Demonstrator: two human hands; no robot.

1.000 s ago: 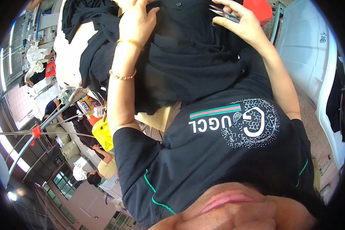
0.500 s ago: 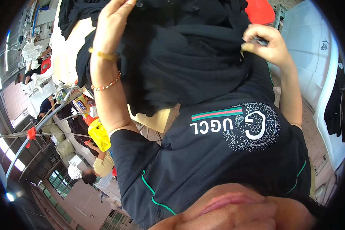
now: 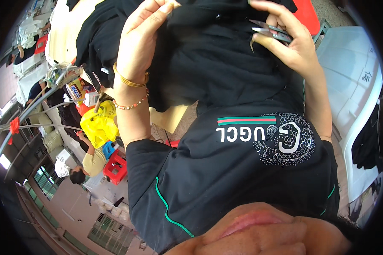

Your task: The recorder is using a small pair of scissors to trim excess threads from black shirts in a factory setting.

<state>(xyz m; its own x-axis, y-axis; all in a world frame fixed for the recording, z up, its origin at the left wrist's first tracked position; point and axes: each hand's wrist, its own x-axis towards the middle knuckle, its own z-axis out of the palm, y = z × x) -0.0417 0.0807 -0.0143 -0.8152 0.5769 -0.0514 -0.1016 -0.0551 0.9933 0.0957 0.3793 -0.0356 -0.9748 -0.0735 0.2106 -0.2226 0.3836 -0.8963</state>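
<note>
A black garment (image 3: 217,68) with small buttons is spread in front of me and hangs over the near table edge. At its far left part my left hand (image 3: 142,36) is closed, thumb and forefinger pinched together on the cloth. In my right hand (image 3: 291,40) lies a pair of thread snips (image 3: 278,35), held in the palm with its pointed blades slightly apart and aimed left. The right forefinger reaches out over the cloth. A thin pale strip (image 3: 252,46) shows at the right thumb's tip; I cannot tell what it is.
A pale tabletop (image 3: 64,36) shows at the left. At the right stands a large white bin (image 3: 342,76), with a red stool (image 3: 307,15) beyond the cloth. A yellow bag (image 3: 98,127) hangs at left. A co-worker (image 3: 91,161) sits farther off by another red stool (image 3: 115,166).
My right hand has moved left over the garment, its fingers loosened so the snips' blades show. The left hand has shifted slightly right. The whole view has turned a little.
</note>
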